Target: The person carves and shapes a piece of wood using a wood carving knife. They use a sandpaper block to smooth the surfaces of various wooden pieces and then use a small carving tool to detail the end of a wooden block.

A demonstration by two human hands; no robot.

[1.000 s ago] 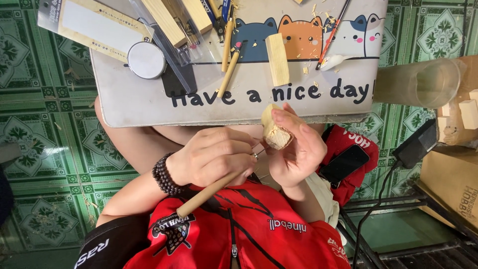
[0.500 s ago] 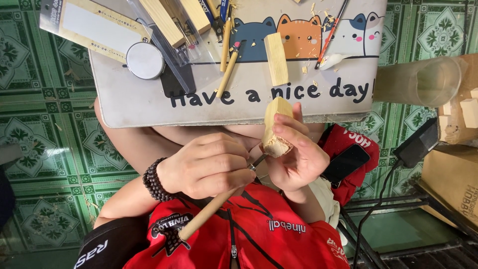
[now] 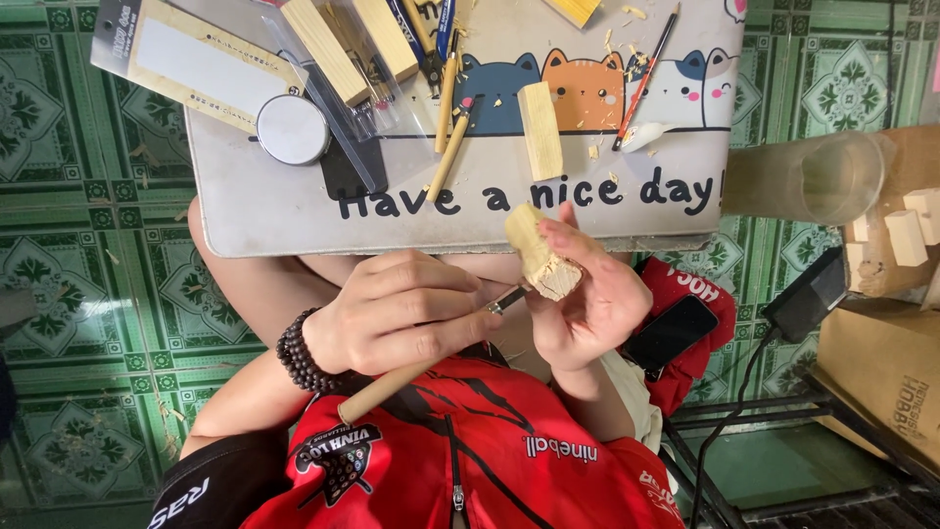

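A pale wooden block (image 3: 537, 257), rough-cut and splintered at its lower end, is held just below the near edge of the grey lap board (image 3: 294, 211), over the lap. It is gripped by the right hand (image 3: 587, 299), fingers closed around its far side. A carving tool (image 3: 431, 362) with a round, light wooden handle is clenched in the left hand (image 3: 397, 313); its metal tip is set against the block's lower end. A dark beaded bracelet (image 3: 297, 353) is worn on the left wrist. On the board, a second squared block (image 3: 540, 130) is laid above the held one, with pale shavings scattered beside it. Further tools with wooden handles (image 3: 447, 147), a round metal tin (image 3: 292, 128) and a flat packaged card (image 3: 191, 61) are laid toward the board's left and far edge. To the right of the board, a clear glass (image 3: 813, 178) and small wooden cubes (image 3: 906, 230) are noted. A black phone (image 3: 676, 331) is lodged just right of the right hand.
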